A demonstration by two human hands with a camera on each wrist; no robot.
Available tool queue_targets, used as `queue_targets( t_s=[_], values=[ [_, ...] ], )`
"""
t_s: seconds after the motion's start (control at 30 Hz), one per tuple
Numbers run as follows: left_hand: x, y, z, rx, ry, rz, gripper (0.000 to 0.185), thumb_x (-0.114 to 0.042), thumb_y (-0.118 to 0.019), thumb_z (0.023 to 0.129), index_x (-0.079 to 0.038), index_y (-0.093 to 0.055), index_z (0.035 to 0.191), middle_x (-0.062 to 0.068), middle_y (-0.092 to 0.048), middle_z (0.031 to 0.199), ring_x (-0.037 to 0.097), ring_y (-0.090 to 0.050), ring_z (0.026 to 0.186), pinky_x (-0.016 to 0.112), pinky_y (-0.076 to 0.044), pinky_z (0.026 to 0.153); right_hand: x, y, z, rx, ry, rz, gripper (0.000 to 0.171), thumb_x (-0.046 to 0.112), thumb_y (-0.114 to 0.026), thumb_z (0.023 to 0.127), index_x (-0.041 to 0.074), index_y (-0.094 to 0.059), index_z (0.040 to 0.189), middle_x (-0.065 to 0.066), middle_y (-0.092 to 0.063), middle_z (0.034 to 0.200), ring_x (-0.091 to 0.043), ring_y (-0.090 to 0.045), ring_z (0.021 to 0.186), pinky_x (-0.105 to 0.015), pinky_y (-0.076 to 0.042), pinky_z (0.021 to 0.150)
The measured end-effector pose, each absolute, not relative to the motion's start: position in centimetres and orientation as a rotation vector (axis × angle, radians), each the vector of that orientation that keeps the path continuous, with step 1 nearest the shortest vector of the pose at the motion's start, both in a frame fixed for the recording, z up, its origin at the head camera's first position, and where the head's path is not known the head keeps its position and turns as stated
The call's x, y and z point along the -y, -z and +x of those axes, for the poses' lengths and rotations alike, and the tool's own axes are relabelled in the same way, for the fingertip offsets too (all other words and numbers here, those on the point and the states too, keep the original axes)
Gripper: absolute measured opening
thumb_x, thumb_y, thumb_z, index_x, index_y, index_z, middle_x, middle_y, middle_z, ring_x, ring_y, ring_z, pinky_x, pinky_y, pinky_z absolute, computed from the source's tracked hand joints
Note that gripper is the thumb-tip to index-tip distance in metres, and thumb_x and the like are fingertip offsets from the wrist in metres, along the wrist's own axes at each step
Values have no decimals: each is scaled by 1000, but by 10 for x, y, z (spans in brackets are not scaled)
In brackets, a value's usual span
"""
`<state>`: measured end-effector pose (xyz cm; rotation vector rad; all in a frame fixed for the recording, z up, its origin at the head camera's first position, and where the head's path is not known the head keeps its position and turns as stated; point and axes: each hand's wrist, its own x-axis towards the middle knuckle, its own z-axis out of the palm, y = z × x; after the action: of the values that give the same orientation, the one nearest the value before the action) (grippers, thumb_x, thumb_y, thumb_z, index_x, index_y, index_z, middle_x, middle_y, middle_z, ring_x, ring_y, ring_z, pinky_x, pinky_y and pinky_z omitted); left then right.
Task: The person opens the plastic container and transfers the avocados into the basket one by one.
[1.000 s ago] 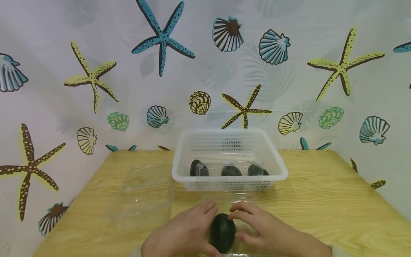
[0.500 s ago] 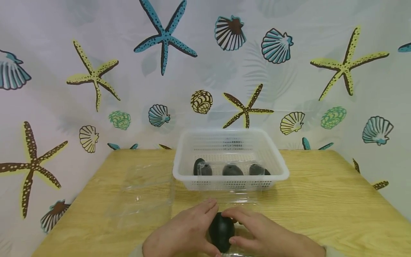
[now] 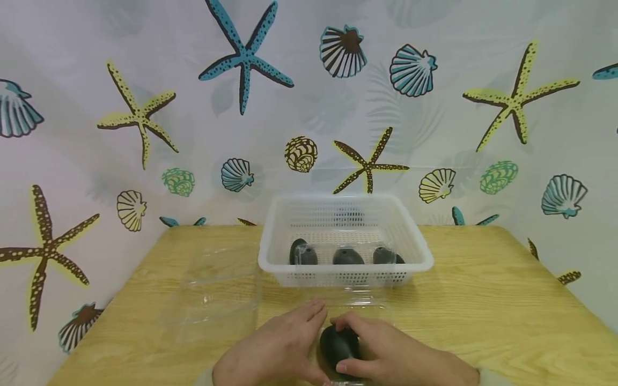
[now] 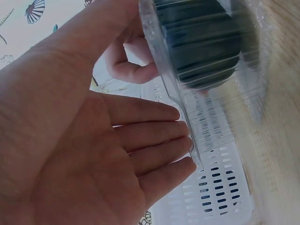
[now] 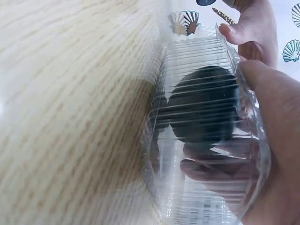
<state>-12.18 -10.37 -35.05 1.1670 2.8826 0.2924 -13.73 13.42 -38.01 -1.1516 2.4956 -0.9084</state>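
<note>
A dark green avocado (image 3: 339, 347) sits low inside a clear plastic container (image 5: 161, 187) in front of me. My right hand (image 3: 398, 351) grips the avocado, thumb on the near side and fingers over its far end. On the left side my left hand (image 3: 280, 346) rests along the container, its fingers straight together with tips at the rim in the left wrist view. The left thumb (image 3: 316, 374) reaches to the container's near end. Through the ribbed wall the avocado (image 4: 199, 44) shows dark; part of it is hidden under the right fingers.
Behind the hands stands a white perforated basket (image 3: 420, 257) with several avocados (image 3: 347, 256) inside. A clear upright plastic lid overlaps its front. To the left lies another clear plastic container (image 3: 212, 300) on the wooden table (image 3: 492, 305). A patterned curtain (image 3: 299, 107) hangs behind.
The right fingers have closed around the avocado, which has tilted and shifted slightly right. The left hand stays in place at the container's side.
</note>
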Motion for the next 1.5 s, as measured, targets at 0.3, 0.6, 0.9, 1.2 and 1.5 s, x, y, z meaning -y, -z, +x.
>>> queue_targets(
  t_s=[0.3,0.6,0.9,1.2,1.5],
  values=[
    [103,350,-122,-2844,-319,1120,90,-64,-81,67,-7,-50,130,5,-52,142,16,-52,130,29,-49,106,-135,382,-136,-2570,728,-1361,45,23,-55,100,23,-47,144,5,-52,145,-11,-54,127,-32,-51,101],
    [105,348,-124,-2755,-332,1010,108,-68,-76,71,-4,-39,150,8,-37,158,21,-37,146,36,-43,113,-132,384,-136,-2582,695,-1321,51,41,-56,100,26,-45,147,8,-50,144,-10,-52,125,-31,-51,99],
    [104,347,-123,-2760,-300,964,112,-69,-76,69,-4,-37,152,9,-34,160,21,-36,147,36,-41,115,-133,383,-137,-2593,717,-1234,41,39,-61,94,25,-60,132,11,-57,119,0,-52,98,-20,-51,79],
    [104,348,-123,-2814,-293,1057,107,-66,-78,69,-2,-40,146,9,-43,154,21,-43,142,33,-43,113,-129,385,-139,-2605,755,-1361,36,40,-64,95,19,-64,124,10,-62,116,0,-57,100,-20,-53,82],
    [104,347,-121,-2785,-296,1031,107,-65,-77,72,-3,-37,150,9,-41,156,18,-42,142,33,-41,115,-131,386,-140,-2577,772,-1453,31,29,-65,93,18,-66,122,8,-64,116,1,-57,100,-19,-53,83]
  ],
)
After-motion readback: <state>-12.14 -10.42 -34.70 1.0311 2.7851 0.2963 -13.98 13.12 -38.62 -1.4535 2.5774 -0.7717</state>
